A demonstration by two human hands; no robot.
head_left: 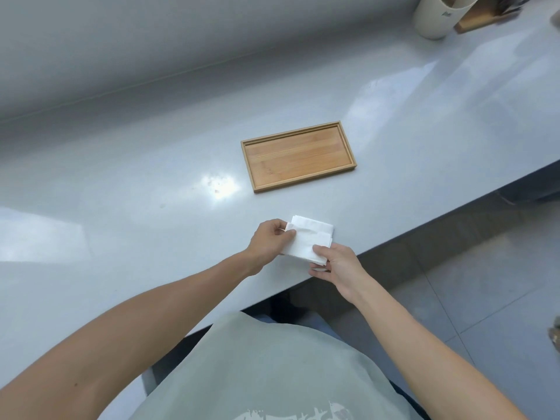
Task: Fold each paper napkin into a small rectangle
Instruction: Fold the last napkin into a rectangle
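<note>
White paper napkin (306, 239) sits near the front edge of the grey worktop (136, 183), on the near side of the wooden tray (298, 156) and apart from it. Napkin is partly folded, layered, roughly rectangular; a back layer sticks out toward the tray, top layer lies over it at a slight skew. Cannot tell how many sheets or folds.

Left hand (271, 239) is at the napkin's left end, fingers curled, thumb and fingertips pinching the left edge. Right hand (336, 263) is at the napkin's near right corner, the corner farthest from the tray, thumb on top of the paper and fingers curled under, pinching that corner. That corner overhangs or sits right at the worktop's front edge; cannot tell if it's lifted. Both forearms bare, reaching in from the near side.

Wooden tray is a shallow rectangle with a raised rim, lying flat and skewed to the worktop edge, nothing in it.

Far right of the tray, at the back of the worktop: cream cylindrical container (439, 15), cut off by the frame top, small dark mark on its side, unreadable. Just beside it on the right, a wooden block (481, 18) with something dark on it, too cropped to identify.

Glare patches on the worktop left of the tray. Person's grey-green shirt (272, 368) fills the bottom; tiled floor (485, 283) right of the worktop.
</note>
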